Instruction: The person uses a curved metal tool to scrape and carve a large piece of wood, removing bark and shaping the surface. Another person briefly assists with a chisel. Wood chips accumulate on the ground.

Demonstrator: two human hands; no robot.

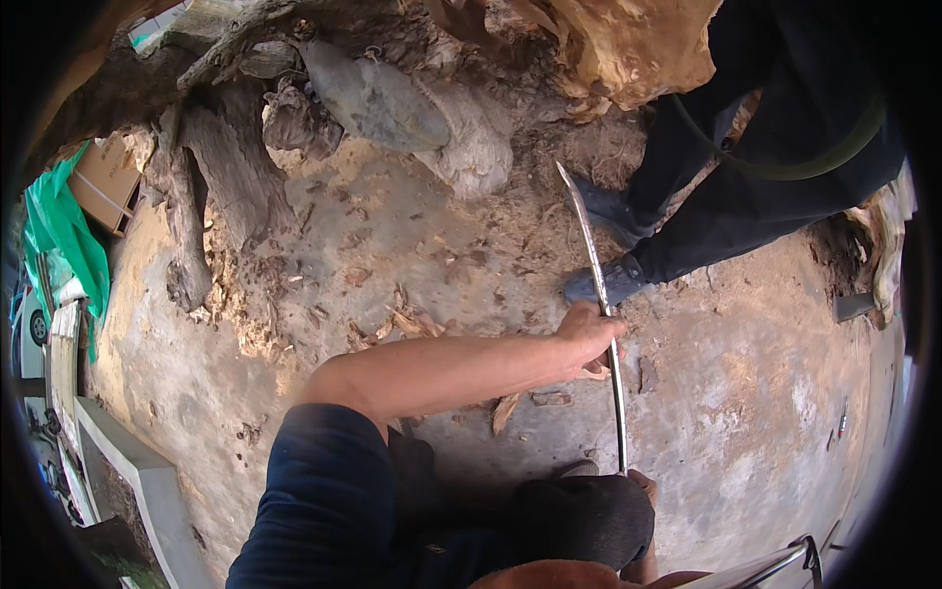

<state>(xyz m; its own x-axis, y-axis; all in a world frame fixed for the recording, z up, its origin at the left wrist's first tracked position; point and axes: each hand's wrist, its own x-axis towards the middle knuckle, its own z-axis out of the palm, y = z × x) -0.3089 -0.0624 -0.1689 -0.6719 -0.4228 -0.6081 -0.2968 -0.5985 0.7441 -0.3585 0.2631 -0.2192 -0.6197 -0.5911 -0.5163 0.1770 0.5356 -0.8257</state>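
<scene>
A long, thin metal bar [596, 257] with a pointed tip slants across the middle, its tip near a co-worker's shoes. My left hand [591, 337] is closed round its middle, the left arm stretched across from the lower left. Beside my bent knee, my right hand [643, 483] is closed at the bar's lower end; the knee hides part of this hand. Beyond the tip, a large pale piece of wood [628, 49] and a gnarled root mass [471, 147] fill the far side.
A co-worker in dark trousers [706, 231] stands at the far right, with a green hose-like loop [785, 169] alongside. Wood chips [402, 319] litter the concrete floor [726, 432]. Leftward are a weathered root [235, 162], a green tarp [64, 231], a cardboard box [103, 182] and a concrete ledge [147, 481].
</scene>
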